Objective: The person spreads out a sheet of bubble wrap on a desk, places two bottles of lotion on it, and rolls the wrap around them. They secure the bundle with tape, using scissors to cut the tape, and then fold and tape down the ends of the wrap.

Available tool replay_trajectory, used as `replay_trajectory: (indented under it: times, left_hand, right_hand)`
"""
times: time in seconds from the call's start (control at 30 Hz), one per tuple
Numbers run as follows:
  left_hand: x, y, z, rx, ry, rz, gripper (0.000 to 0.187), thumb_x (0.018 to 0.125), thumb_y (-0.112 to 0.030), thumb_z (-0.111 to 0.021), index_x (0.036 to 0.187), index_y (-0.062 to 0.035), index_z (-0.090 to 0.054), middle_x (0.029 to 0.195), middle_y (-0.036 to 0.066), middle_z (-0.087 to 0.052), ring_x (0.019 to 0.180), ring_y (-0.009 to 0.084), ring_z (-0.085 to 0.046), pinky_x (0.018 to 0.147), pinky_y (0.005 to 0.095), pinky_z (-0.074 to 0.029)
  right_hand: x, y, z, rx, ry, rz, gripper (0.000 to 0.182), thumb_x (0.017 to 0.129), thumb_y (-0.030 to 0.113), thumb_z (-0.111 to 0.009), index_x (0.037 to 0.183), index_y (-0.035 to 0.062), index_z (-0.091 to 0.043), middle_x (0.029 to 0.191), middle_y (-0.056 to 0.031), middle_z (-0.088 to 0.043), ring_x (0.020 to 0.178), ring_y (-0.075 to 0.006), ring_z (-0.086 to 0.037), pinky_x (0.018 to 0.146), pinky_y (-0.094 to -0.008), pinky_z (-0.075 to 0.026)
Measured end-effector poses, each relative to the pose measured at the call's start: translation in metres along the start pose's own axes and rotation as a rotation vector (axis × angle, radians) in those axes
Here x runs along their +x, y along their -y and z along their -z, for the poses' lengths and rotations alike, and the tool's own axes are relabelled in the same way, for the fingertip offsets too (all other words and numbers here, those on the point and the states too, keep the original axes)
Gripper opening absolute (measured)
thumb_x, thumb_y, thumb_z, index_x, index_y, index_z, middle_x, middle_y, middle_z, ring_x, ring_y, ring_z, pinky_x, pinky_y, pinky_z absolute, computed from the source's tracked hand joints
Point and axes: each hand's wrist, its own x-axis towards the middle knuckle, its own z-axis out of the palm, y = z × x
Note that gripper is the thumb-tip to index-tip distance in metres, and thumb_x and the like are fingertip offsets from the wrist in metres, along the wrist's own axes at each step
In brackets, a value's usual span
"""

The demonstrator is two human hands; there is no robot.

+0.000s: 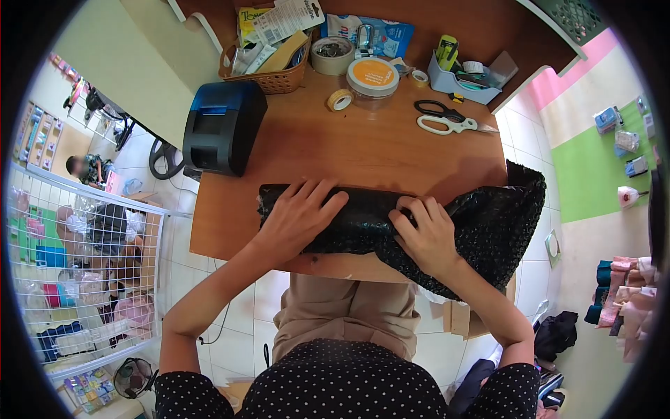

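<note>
A long bundle in black bubble wrap (pixel 366 213) lies across the front of the wooden desk (pixel 335 150), and a loose, crumpled length of the same wrap spreads past the desk's right edge. My left hand (pixel 300 215) grips the bundle's left part, its fingers bent over the top. Further right, my right hand (pixel 427 234) has its fingers curled onto the wrap where the rolled part meets the loose sheet. Whatever is inside the wrap is hidden.
Behind the bundle stand a black printer (pixel 225 129), a wicker basket (pixel 283 80), a round tub (pixel 373 78) and a blue organizer (pixel 464 87). Scissors (pixel 447 119) and a tape roll (pixel 340 100) lie nearby. A white wire rack (pixel 87 265) stands left; another person (pixel 87 170) is far behind it.
</note>
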Motion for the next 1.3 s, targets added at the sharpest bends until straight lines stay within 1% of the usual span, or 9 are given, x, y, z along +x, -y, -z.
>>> replay_trajectory:
  times: [0.2,0.27,0.47,0.67,0.7,0.9,1.07,1.17,1.3]
  left_hand:
    - [0.002,0.007,0.014,-0.126,0.126,0.014,0.042,0.063,0.001,-0.059,0.102,-0.0066,-0.047,0.106,0.013,-0.054,0.097,0.0308,-0.053,0.081,0.0405,-0.043]
    - [0.012,0.006,0.031,-0.394,0.36,0.287,0.042,0.064,0.001,-0.061,0.102,-0.0046,-0.046,0.101,0.015,-0.056,0.096,0.0329,-0.052,0.08,0.042,-0.042]
    - [0.048,0.05,0.031,-0.62,0.621,0.34,0.06,0.063,-0.015,-0.069,0.117,-0.0023,-0.045,0.11,0.019,-0.054,0.109,0.0341,-0.046,0.092,0.0393,-0.036]
    - [0.047,0.069,0.021,-0.731,0.81,0.483,0.084,0.062,-0.022,-0.067,0.135,-0.0022,-0.032,0.124,0.022,-0.045,0.118,0.0344,-0.04,0.1,0.0363,-0.031]
    - [0.047,0.064,0.028,-0.731,0.807,0.484,0.084,0.062,-0.022,-0.067,0.135,-0.0022,-0.032,0.124,0.022,-0.045,0.118,0.0344,-0.04,0.1,0.0363,-0.031]
    - [0.027,0.037,0.031,-0.136,0.71,0.452,0.074,0.067,-0.023,-0.061,0.133,-0.0014,-0.034,0.128,0.022,-0.04,0.122,0.0342,-0.036,0.1,0.0416,-0.031]
    - [0.002,0.002,0.043,0.035,0.201,0.183,0.061,0.075,-0.03,-0.059,0.129,-0.0058,-0.04,0.133,0.019,-0.035,0.127,0.0339,-0.03,0.101,0.0508,-0.027]
    - [-0.022,-0.034,0.037,-0.157,0.227,0.125,0.058,0.075,-0.033,-0.063,0.123,-0.006,-0.047,0.133,0.018,-0.036,0.128,0.0343,-0.029,0.1,0.0524,-0.029]
    - [-0.049,-0.061,0.008,-0.11,0.272,0.041,0.05,0.074,-0.026,-0.064,0.118,-0.0062,-0.052,0.13,0.016,-0.04,0.125,0.0365,-0.035,0.095,0.0478,-0.039]
  right_hand:
    - [0.0,-0.016,0.016,0.092,0.175,0.014,0.043,0.065,0.013,-0.069,0.106,0.0141,-0.054,0.105,-0.004,-0.053,0.098,-0.0232,-0.05,0.079,-0.0368,-0.042]
    - [0.006,-0.024,0.021,0.129,0.212,-0.004,0.049,0.064,0.013,-0.071,0.109,0.0144,-0.053,0.105,-0.0041,-0.054,0.098,-0.0226,-0.051,0.08,-0.0373,-0.042]
    - [0.071,-0.088,0.02,0.707,0.568,-0.156,0.057,0.061,0.011,-0.078,0.114,0.0053,-0.056,0.103,-0.0092,-0.062,0.097,-0.0256,-0.058,0.087,-0.0348,-0.043]
    - [0.077,-0.098,0.003,0.561,0.433,-0.096,0.064,0.067,0.021,-0.075,0.124,0.0083,-0.049,0.119,-0.0127,-0.055,0.114,-0.0287,-0.049,0.1,-0.0365,-0.034]
    - [0.066,-0.082,0.016,0.323,0.433,-0.17,0.074,0.068,0.032,-0.073,0.132,0.0134,-0.041,0.136,-0.0127,-0.04,0.127,-0.0327,-0.034,0.105,-0.0455,-0.025]
    - [-0.008,-0.071,0.035,-0.058,0.357,-0.202,0.076,0.068,0.035,-0.071,0.135,0.0199,-0.038,0.144,-0.0101,-0.026,0.135,-0.0309,-0.017,0.107,-0.057,-0.013]
    - [-0.005,-0.056,0.055,-0.113,0.249,-0.336,0.062,0.07,0.025,-0.069,0.128,0.0194,-0.047,0.14,-0.0089,-0.033,0.132,-0.0316,-0.025,0.106,-0.0533,-0.019]
    - [0.027,-0.032,0.039,0.094,0.114,-0.054,0.047,0.068,0.018,-0.07,0.113,0.0153,-0.057,0.125,-0.0062,-0.047,0.119,-0.0269,-0.04,0.095,-0.0461,-0.033]
    - [0.06,-0.007,-0.006,0.186,0.248,0.132,0.049,0.066,0.019,-0.071,0.113,0.0135,-0.056,0.129,-0.009,-0.043,0.122,-0.027,-0.037,0.096,-0.0467,-0.031]
